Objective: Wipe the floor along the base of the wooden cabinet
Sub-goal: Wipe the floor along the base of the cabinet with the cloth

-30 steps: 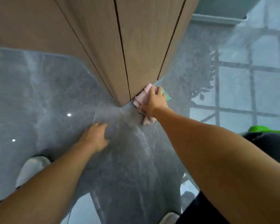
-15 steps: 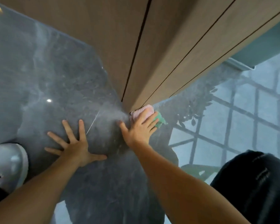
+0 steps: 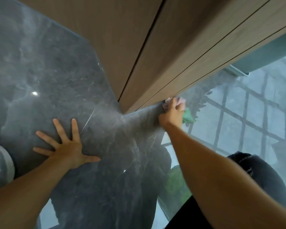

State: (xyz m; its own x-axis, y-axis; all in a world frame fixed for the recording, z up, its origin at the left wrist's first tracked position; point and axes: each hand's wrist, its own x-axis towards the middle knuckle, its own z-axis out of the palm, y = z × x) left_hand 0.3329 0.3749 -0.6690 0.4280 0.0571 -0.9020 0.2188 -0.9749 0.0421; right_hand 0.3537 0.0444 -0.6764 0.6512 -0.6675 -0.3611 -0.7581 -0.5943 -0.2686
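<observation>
The right hand [image 3: 172,113] presses a crumpled pink and green cloth [image 3: 182,103] against the glossy dark grey marble floor [image 3: 56,76], right where the floor meets the base of the light brown wooden cabinet [image 3: 155,47]. Its fingers are curled down over the cloth, gripping it; pink fabric bulges out beyond the fingertips and touches the cabinet's lower edge, while a green part of the cloth sticks out on the little-finger side of the hand. The thumb lies on the side nearer the cabinet's corner, which sits between the two hands.

The left hand [image 3: 66,146] lies flat on the floor with palm down and all five fingers spread wide, holding nothing. Its fingertips point towards the cabinet's other face, well apart from it, and its thumb points towards the right forearm. Beyond the wrist side of this hand, near the little finger, a rounded grey shoe toe [image 3: 0,162] rests on the floor.

Past the right hand's fingertips the polished floor reflects a window grid and leafy plant shapes. A knee in black fabric [image 3: 254,172] shows beside the right forearm.
</observation>
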